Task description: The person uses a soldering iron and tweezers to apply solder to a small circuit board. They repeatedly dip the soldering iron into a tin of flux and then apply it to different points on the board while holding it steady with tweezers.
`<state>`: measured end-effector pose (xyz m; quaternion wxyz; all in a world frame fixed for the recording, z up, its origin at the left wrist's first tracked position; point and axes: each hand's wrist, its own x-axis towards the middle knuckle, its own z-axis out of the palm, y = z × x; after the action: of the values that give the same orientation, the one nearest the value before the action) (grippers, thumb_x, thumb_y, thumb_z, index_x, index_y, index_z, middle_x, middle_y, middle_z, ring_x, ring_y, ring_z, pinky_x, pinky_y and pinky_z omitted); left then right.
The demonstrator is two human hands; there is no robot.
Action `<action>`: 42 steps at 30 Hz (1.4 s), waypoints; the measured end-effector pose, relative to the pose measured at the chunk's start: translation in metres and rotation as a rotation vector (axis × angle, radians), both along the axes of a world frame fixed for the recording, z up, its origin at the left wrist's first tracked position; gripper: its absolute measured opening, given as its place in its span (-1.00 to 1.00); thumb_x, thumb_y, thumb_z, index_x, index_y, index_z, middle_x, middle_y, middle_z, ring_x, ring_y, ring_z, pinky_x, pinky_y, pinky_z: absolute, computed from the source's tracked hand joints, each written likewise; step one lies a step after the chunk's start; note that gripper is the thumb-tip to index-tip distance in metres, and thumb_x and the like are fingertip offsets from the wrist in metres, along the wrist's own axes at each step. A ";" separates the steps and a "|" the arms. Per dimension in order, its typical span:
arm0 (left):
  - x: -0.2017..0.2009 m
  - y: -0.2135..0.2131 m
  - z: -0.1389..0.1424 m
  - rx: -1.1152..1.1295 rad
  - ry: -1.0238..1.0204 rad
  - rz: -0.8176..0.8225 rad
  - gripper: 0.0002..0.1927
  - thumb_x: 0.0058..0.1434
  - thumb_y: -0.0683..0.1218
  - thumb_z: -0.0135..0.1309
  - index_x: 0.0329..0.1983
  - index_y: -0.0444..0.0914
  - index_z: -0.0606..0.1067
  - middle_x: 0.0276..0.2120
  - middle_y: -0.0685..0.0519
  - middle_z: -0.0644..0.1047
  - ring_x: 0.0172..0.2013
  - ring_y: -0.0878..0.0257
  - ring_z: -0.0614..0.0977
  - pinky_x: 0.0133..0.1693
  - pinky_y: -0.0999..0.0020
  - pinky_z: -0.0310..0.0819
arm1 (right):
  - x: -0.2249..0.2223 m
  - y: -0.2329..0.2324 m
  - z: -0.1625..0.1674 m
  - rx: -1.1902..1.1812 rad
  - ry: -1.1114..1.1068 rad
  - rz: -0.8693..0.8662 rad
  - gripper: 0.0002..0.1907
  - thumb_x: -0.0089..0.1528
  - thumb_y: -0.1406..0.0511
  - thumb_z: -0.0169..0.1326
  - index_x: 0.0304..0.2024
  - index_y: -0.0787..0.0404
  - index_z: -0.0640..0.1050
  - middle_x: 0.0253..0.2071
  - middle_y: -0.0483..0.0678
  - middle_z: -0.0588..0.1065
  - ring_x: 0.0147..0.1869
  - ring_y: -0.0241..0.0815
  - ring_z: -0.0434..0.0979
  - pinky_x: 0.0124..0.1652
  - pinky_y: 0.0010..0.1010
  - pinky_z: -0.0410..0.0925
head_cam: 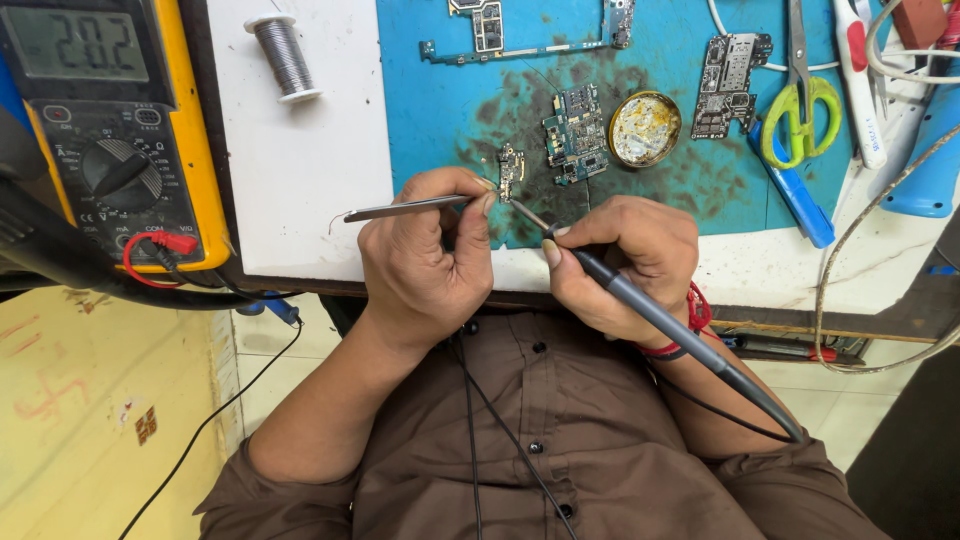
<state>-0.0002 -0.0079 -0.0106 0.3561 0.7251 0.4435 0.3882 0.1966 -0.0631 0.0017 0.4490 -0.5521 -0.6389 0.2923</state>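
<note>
My left hand (425,255) pinches metal tweezers (400,209) whose handle sticks out to the left. Its fingertips rest beside a small circuit board (511,170) on the blue work mat (440,100). My right hand (625,262) grips a black soldering iron (680,330) like a pen. The iron's thin tip (528,214) points up-left at the bottom of that small board. Its cable runs back down-right across my brown shirt.
A larger board (576,134), a round flux tin (644,128), another board (729,72) and a long strip board (520,30) lie on the mat. A solder spool (284,56), a yellow multimeter (120,140), green scissors (800,100) and blue tools (795,195) surround it.
</note>
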 end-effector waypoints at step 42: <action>0.000 0.000 0.000 -0.005 -0.016 -0.004 -0.84 0.43 -0.29 0.15 -0.03 -0.29 0.42 -0.20 0.03 0.61 -0.48 0.36 0.62 -0.46 0.51 0.47 | 0.000 -0.002 0.000 -0.018 0.010 -0.015 -0.84 0.17 0.47 0.30 -0.26 0.30 0.56 -0.41 -0.03 0.52 -0.46 -0.30 0.50 -0.45 -0.55 0.29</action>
<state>-0.0006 -0.0082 -0.0101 0.3623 0.7218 0.4403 0.3922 0.1967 -0.0647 0.0020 0.4492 -0.5596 -0.6298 0.2974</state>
